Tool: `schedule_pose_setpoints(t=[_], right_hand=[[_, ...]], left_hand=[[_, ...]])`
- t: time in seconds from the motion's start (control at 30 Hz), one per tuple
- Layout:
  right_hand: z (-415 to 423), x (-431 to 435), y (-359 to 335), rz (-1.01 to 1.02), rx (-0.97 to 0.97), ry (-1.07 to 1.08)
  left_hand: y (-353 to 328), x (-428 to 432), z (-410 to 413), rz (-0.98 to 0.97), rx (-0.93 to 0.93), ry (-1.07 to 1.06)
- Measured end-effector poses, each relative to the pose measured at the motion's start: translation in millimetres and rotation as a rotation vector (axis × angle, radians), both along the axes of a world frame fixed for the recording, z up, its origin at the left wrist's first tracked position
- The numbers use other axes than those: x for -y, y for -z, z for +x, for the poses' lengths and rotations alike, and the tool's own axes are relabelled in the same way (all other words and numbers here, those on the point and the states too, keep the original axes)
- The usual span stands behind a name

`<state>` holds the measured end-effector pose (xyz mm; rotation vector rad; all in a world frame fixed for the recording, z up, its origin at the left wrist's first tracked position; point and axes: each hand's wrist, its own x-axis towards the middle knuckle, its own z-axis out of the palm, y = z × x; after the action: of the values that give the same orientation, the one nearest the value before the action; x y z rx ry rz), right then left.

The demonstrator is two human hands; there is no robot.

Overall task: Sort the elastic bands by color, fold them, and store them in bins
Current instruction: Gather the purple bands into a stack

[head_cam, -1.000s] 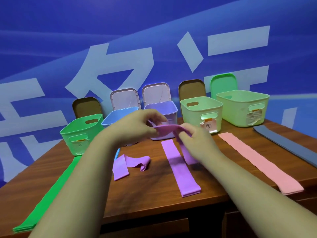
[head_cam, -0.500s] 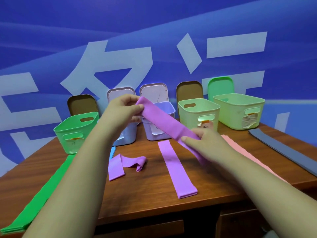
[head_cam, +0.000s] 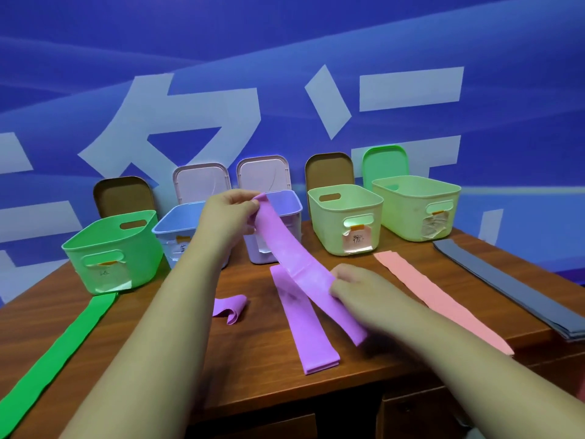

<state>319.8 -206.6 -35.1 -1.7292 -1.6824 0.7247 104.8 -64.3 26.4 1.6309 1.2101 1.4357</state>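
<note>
Left hand (head_cam: 231,213) pinches band (head_cam: 285,248) end, raised before purple bin (head_cam: 296,208); right hand (head_cam: 357,289), blurred, seemingly grips other end. Band unbunched, now straight: fold next.

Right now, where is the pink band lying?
In the head view, the pink band lies flat on the table, right of centre, between the held purple band and the grey band, its far end near the smaller pale green bin.

cropped white characters (head_cam: 177,128) on blue wall (head_cam: 316,33), bin labels (head_cam: 357,241) unreadable
</note>
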Motion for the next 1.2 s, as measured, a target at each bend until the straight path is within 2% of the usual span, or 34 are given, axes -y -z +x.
schedule_pose_setpoints(t=[0.17, 0.43, 0.6, 0.8, 1.03, 1.2], right_hand=[[-5.6, 1.6, -0.3, -0.035, 0.064, 0.021], [-21.6, 2.0, -10.8, -0.099, -0.001, 0.123], [-24.9, -1.5, -12.0, -0.132, 0.076, 0.103], [-25.8, 2.2, -1.4, -0.157, 0.146, 0.023], [-31.9, 1.9, 2.8, -0.212, 0.167, 0.006], [-38.0, -4.4, 1.5, -0.253, 0.242, 0.031]], left_hand=[[20.1, -17.7, 4.7, 0.069, -0.217, -0.112], [39.7, -38.4, 15.6, -0.005, -0.257, -0.126], [48.5, -47.7, 21.6, -0.027, -0.282, -0.148], [70.0, -60.1, 31.2, 0.094, -0.344, -0.180], [97.9, -62.7, 34.6, 0.202, -0.628, -0.247], [113.8, -67.6, 31.3, 0.156, -0.677, -0.215]])
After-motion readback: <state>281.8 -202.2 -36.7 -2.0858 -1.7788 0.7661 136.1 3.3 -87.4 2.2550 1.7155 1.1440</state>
